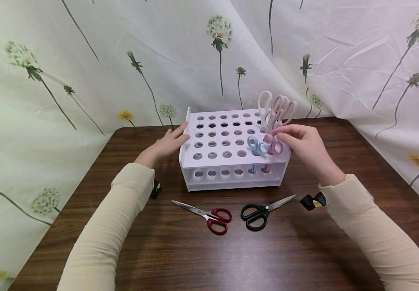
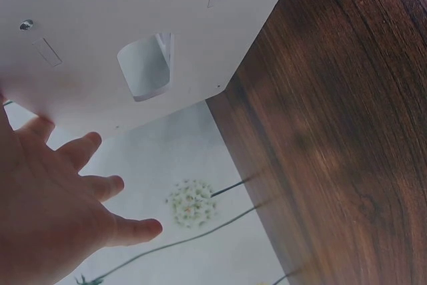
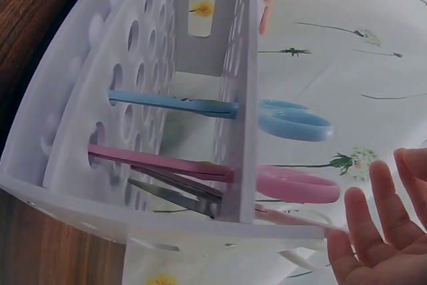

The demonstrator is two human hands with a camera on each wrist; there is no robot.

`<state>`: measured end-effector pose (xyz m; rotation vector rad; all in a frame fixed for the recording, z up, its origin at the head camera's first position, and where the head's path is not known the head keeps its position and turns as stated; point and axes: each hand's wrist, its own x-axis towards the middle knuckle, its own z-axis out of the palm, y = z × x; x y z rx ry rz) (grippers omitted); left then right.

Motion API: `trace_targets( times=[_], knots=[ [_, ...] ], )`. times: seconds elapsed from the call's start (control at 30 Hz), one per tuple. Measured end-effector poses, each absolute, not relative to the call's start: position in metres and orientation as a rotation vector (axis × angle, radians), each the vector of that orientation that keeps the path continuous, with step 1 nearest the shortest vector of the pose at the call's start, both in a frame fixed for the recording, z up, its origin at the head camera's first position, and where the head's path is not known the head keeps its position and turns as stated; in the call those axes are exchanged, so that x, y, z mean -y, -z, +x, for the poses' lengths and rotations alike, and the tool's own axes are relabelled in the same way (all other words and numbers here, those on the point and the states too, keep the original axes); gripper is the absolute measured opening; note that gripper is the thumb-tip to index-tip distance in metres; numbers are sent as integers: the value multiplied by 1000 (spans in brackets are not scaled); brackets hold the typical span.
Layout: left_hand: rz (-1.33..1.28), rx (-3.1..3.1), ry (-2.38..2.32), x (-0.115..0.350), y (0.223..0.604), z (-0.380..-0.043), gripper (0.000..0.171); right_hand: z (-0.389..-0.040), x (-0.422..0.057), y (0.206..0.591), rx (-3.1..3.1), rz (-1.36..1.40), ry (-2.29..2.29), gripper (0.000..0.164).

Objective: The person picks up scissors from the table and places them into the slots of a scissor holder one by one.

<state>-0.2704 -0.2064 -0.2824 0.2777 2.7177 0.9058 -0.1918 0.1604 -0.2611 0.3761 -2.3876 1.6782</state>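
A white rack (image 1: 214,161) with rows of round holes stands on the table. My left hand (image 1: 167,143) has its fingers spread, its fingertips at the rack's left side panel. At the right end, my right hand (image 1: 302,143) pinches pale pink scissors (image 1: 288,113) low on their handle. Their metal blades (image 3: 177,195) slant below the top board in the right wrist view. White scissors (image 1: 265,99) stand just left of them. Closer to the front, blue scissors (image 1: 262,148) and pink scissors (image 1: 276,147) stand in front-row holes, handles up.
Red-handled scissors (image 1: 219,220) and black-handled scissors (image 1: 256,216) lie on the dark wooden table (image 1: 195,258) before the rack. A white cloth (image 1: 180,48) printed with dandelions hangs behind and along the sides.
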Motion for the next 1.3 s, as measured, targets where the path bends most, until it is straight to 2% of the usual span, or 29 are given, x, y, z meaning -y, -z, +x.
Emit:
trace_targets(
  times=[0.8,1.3],
  knots=[
    [308,-2716,-902,208,284,-273,60,-184,-169,263,2509,533,-1653,29],
    [294,-2712,-928,207,283,-270,62,-180,-175,275,2607,793,-1602,24]
  ],
)
